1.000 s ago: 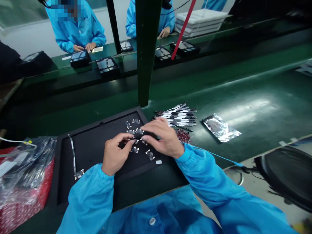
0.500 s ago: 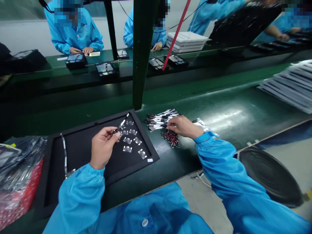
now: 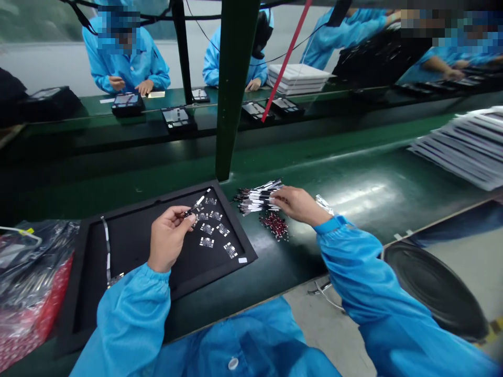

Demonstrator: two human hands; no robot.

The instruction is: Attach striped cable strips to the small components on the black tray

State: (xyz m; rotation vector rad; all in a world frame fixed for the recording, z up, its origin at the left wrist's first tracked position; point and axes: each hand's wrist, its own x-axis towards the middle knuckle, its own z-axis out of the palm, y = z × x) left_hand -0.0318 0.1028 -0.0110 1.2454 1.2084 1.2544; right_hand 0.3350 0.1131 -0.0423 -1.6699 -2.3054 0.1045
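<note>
My left hand [image 3: 168, 242] is over the black foam tray [image 3: 129, 246], pinching a thin black-and-white strip [image 3: 197, 203] that points up and right. Several small circuit pieces [image 3: 214, 230] lie on the tray just right of that hand. My right hand [image 3: 301, 204] rests on the pile of black-and-white strips [image 3: 257, 198] on the green belt, its fingertips closed on strips at the pile's right end. A heap of small red parts [image 3: 275, 225] lies just below the pile. A long flex strip [image 3: 107, 251] lies at the tray's left side.
A green post [image 3: 231, 89] rises behind the tray. Bags of red and dark parts [image 3: 31, 283] sit at the left. A silver foil bag [image 3: 324, 203] peeks out behind my right wrist. Stacked white trays [image 3: 467, 146] lie far right. People in blue coats work at the far bench.
My right hand left the tray and went right to the strip pile, then shifted slightly up it. My left hand lifted a strip and holds it. The view swung right.
</note>
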